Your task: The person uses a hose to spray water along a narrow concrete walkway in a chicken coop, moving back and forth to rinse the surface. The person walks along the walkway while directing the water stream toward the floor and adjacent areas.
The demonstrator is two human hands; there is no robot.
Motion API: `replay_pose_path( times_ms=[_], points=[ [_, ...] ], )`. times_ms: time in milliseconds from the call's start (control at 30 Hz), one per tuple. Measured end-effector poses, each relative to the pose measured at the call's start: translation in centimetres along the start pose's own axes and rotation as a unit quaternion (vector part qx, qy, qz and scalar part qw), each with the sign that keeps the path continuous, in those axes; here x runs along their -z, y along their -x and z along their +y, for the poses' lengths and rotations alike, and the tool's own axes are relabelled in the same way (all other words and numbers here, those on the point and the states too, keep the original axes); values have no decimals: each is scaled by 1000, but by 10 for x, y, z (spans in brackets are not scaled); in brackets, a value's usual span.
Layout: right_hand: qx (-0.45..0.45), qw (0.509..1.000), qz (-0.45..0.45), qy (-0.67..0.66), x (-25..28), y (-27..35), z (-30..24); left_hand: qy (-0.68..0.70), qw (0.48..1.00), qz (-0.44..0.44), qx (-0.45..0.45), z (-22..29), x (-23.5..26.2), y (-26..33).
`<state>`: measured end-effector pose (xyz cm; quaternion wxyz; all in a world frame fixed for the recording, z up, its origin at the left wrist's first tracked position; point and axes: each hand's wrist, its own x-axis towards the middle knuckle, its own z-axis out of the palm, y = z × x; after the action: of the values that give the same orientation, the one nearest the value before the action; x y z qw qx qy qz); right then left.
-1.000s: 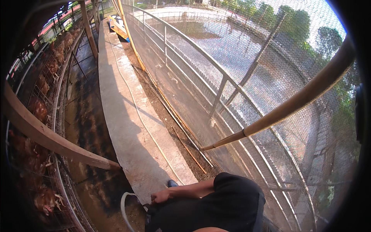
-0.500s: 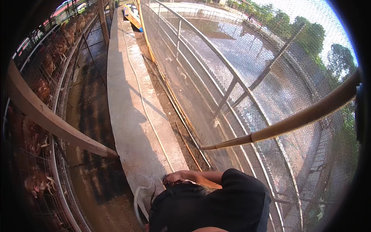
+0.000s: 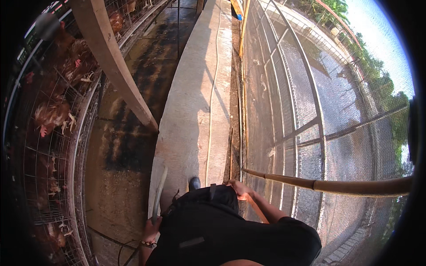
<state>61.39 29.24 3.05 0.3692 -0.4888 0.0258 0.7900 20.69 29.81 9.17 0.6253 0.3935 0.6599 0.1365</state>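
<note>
My left fingers (image 3: 152,225) are wrapped around a pale hose (image 3: 158,195) low beside my hip over the concrete walkway (image 3: 195,111), likely light, bendy and best gripped near its end, while my right hand (image 3: 239,189) rests loosely curled at my waist.

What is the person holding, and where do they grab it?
The left hand grips a pale hose near its lower end. The right hand holds nothing clear.

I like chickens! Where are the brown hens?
In the head view, the brown hens stand in wire cages along the left side, beside the wet floor.
</note>
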Motion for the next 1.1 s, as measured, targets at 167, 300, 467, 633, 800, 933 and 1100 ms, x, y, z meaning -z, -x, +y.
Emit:
replay_pose_path(
  times_ms=[167,300,467,633,800,933,1100],
  points=[
    [95,966,217,99,-1,-72,3,-29,999,36,2,-9,4,-18],
    [321,773,341,428,4,-106,-3,-86,985,93,-115,-23,1,-39],
    [309,760,241,518,24,-115,19,-87,990,66,-90,-33,8,-54],
    [54,938,181,292,73,-69,37,-49,996,-71,27,-40,25,-33],
    [-105,992,64,-21,96,0,76,20,994,-104,21,-41,17,-21],
    [-47,976,25,-212,75,32,90,108,993,-30,45,-50,10,-29],
    [-38,971,143,-188,49,37,94,145,973,173,48,-77,18,-57]
  ],
)
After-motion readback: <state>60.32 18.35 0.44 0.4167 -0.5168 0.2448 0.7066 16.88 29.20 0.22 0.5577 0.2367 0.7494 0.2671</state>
